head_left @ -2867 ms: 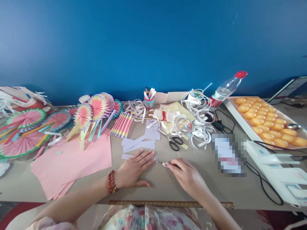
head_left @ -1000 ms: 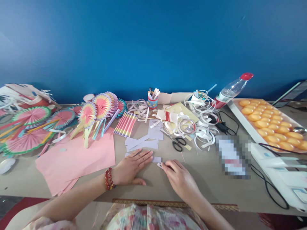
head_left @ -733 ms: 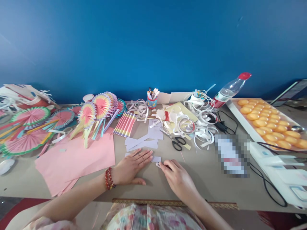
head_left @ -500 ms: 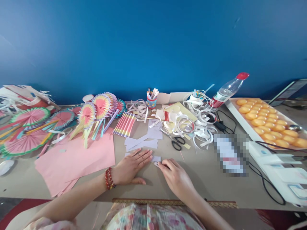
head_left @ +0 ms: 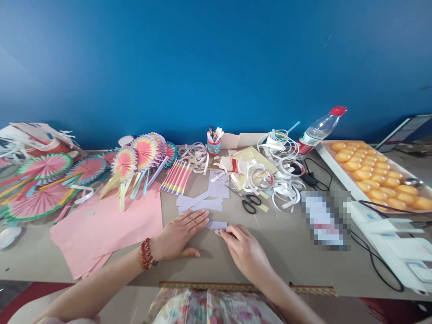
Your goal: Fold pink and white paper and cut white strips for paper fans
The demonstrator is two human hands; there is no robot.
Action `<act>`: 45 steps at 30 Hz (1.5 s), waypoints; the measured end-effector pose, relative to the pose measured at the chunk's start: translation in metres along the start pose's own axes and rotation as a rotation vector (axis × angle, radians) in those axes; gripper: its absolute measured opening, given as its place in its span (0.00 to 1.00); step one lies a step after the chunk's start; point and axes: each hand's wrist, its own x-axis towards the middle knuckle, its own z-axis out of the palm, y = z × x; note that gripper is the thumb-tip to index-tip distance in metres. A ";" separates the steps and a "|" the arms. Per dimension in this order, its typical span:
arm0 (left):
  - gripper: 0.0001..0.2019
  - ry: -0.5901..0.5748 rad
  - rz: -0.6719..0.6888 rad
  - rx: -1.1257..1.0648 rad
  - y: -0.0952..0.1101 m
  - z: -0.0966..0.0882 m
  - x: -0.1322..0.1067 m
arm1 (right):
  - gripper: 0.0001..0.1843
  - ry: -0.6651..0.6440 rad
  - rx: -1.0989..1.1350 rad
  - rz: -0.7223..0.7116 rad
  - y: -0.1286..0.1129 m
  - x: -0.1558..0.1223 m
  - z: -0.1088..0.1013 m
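Paper strip: pale lavender, narrow, flat; lying on grey-brown table, partly hidden under left hand, which is spreading flat, fingers extended. Right hand: pinching small white tool, mostly covered, beside the strip's near edge.

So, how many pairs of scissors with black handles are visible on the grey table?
1: the black-handled scissors lie beyond the person's bare right hand, near the curled white strips, which may hide others.
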 end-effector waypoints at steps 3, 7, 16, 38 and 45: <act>0.44 -0.016 0.010 -0.001 -0.001 0.005 -0.003 | 0.17 0.009 -0.010 -0.010 0.001 0.000 0.001; 0.45 -0.025 0.007 -0.002 -0.003 0.008 -0.002 | 0.19 -0.001 0.009 -0.019 0.000 0.000 0.001; 0.45 -0.002 0.019 -0.014 -0.003 0.008 -0.003 | 0.16 -0.025 -0.008 -0.008 -0.006 0.004 0.010; 0.47 0.047 -0.037 0.008 0.026 0.013 0.035 | 0.17 -0.054 -0.052 -0.031 0.028 -0.003 -0.014; 0.44 -0.002 0.011 0.035 0.012 0.003 0.018 | 0.16 -0.059 -0.055 0.015 0.030 -0.006 -0.014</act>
